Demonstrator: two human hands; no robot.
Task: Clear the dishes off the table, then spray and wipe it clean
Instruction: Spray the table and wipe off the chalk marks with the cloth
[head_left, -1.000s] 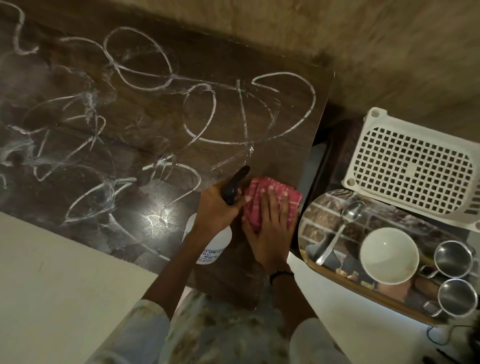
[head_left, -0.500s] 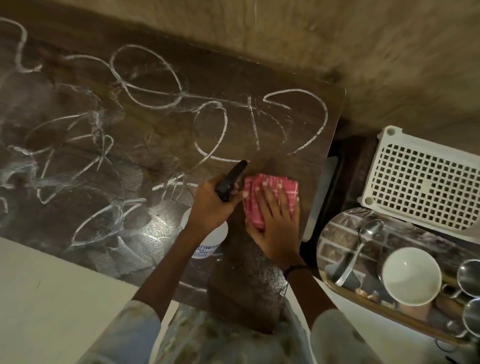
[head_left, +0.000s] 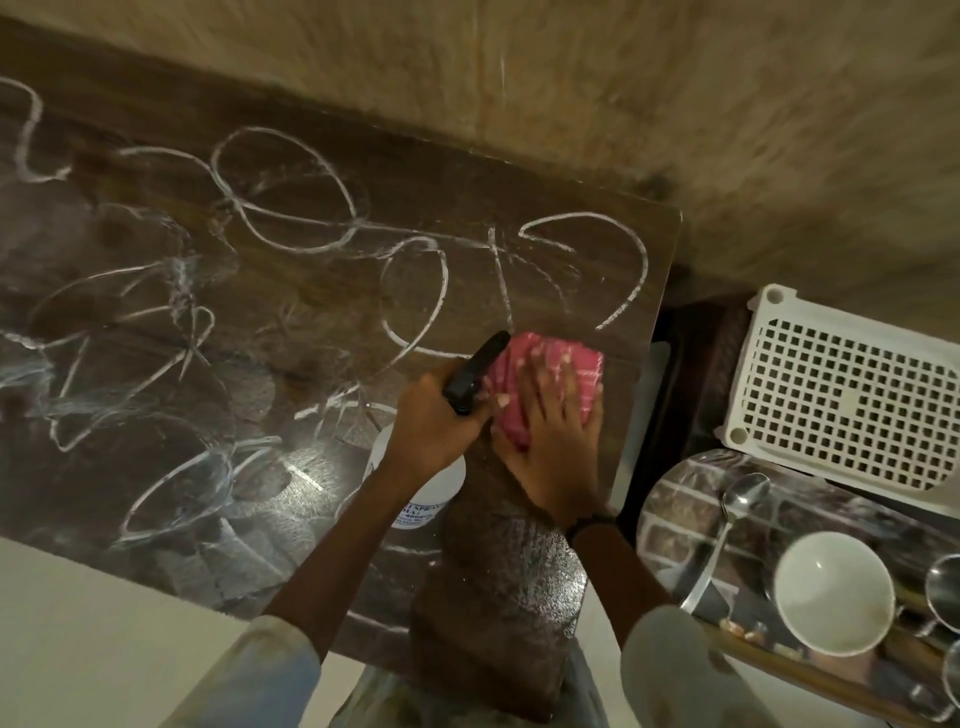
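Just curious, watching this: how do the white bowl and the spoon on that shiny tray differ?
The bowl is white, round and deep; the spoon is shiny metal, long and thin. The bowl stands upright with its mouth up; the spoon lies flat, its scoop toward the white basket. Both rest on the tray, off the table.
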